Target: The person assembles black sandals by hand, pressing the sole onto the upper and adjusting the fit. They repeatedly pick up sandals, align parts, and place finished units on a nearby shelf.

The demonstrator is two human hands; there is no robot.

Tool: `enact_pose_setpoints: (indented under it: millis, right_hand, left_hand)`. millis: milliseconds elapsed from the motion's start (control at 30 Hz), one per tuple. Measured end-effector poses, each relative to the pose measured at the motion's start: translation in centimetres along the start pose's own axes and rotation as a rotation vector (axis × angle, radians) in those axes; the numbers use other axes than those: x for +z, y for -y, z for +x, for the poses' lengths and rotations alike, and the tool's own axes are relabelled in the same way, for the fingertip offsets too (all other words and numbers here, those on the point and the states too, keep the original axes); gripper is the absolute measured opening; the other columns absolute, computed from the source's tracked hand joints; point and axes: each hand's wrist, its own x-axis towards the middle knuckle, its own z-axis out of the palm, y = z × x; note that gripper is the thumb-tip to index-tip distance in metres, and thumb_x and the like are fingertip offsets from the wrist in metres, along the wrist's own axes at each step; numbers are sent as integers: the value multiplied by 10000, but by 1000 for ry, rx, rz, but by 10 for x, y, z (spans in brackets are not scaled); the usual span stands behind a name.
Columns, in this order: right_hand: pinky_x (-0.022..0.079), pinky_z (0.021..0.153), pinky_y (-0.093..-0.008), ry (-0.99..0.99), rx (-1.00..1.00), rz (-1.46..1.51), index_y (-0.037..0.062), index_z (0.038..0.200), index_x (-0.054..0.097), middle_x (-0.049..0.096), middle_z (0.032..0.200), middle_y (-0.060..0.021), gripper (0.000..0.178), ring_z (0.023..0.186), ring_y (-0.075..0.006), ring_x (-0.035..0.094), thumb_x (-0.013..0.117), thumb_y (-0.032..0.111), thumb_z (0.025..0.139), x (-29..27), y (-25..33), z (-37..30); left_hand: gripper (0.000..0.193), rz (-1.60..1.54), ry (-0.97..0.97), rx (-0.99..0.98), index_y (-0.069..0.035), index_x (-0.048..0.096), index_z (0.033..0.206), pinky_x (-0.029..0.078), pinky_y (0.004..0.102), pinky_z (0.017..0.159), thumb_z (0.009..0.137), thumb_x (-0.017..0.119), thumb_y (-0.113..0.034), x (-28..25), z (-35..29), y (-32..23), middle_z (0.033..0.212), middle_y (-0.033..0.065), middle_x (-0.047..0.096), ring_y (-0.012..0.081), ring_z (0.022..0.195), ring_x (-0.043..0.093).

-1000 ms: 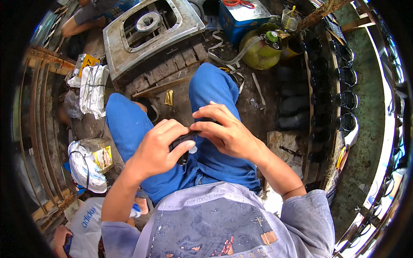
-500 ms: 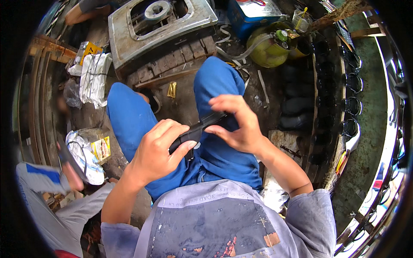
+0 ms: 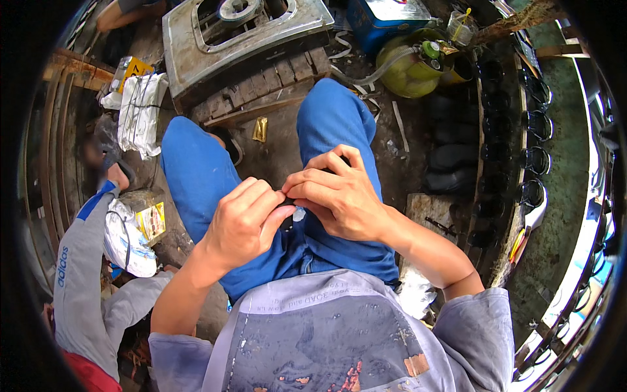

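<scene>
Over my lap, between blue-trousered knees, both hands meet on a small black strap-like piece (image 3: 287, 221), which they mostly cover. My left hand (image 3: 240, 219) pinches its left end between thumb and bent fingers. Bent over the other end are the fingers of my right hand (image 3: 336, 196), closed close against the left fingertips. A small pale, shiny bit (image 3: 299, 213) shows just below the fingertips, and I cannot make out what it is.
Ahead stands a grimy metal stove (image 3: 189, 62) on bricks, with a green gas cylinder (image 3: 405, 75) and blue box (image 3: 385, 29) to its right. Black footwear (image 3: 539, 124) lines the right-hand rack. At left are a tied white bundle (image 3: 140, 111) and another person's grey sleeve (image 3: 85, 242).
My right hand has come inward and down, its spread fingers now closed at the left fingertips. Less of the black piece shows. The other person's arm at left has stretched forward.
</scene>
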Motion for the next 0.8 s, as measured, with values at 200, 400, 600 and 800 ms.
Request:
enact_pose_setpoints:
  millis: [200, 400, 600, 800]
  right_hand:
    - [333, 1006, -411, -66, -93, -34, 152, 1042, 708, 700, 1159, 64, 193, 1096, -175, 590, 781, 174, 864, 13, -5, -3]
    - [373, 1027, -402, -96, 21, 139, 67, 1171, 682, 689, 1221, -68, 406, 1152, -254, 628, 859, 184, 825, -7, -5, -12]
    - [383, 1034, -419, 26, -56, 216, 89, 1180, 682, 675, 1242, -46, 304, 1176, -260, 596, 757, 58, 886, -25, -13, -13]
    - [398, 1022, -400, 21, -93, 171, 90, 1109, 720, 696, 1207, -11, 284, 1139, -241, 602, 734, -22, 848, -19, -16, -9]
  left_hand:
    - [202, 119, 3, 20, 42, 667, 962, 506, 433, 692, 825, 796, -32, 3, -6, -4, 899, 169, 648, 355, 792, 612]
    - [296, -62, 8, -44, 41, 669, 1053, 533, 424, 773, 836, 815, -96, -14, -16, -10, 972, 165, 650, 365, 889, 634]
    - [266, -65, -6, -25, 36, 668, 1028, 527, 425, 744, 830, 808, -75, -10, -12, -9, 926, 158, 639, 359, 840, 628]
    - [204, 229, 1, 124, 30, 668, 963, 498, 435, 669, 831, 792, -63, -3, -12, -10, 830, 135, 603, 342, 740, 583]
